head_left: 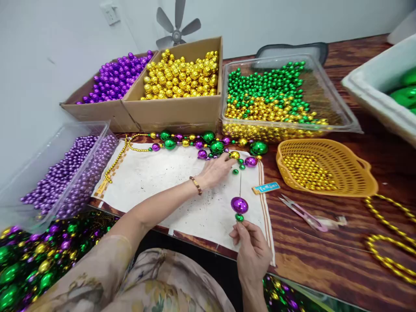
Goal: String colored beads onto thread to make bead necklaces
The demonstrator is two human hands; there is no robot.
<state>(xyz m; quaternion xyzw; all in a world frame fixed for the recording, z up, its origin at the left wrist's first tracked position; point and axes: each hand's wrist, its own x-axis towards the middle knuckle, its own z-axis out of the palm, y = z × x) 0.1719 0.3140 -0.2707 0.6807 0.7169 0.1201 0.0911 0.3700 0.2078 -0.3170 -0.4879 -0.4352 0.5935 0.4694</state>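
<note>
My right hand (251, 245) is closed in a pinch just under a small green bead (239, 217). Above that bead sits a large purple bead (239, 205), both threaded on a thin upright needle (240, 184) whose tip shows above them. My left hand (217, 170) stretches to the far side of the white cloth (156, 182), its bent fingers at a gold bead (234, 155); the fingertips are partly hidden. Around it lie a large green bead (217, 147), a purple bead (251, 161) and small green beads (235, 172). A mixed bead strand (185, 142) runs along the cloth's back edge.
Behind stand cardboard boxes of purple beads (117, 78) and gold beads (182, 78), and a clear tub (341, 115). Left is a clear bin (105, 130). At right are a yellow basket (360, 173), scissors (303, 213), a blue-labelled piece (266, 187) and gold bead strands (386, 260).
</note>
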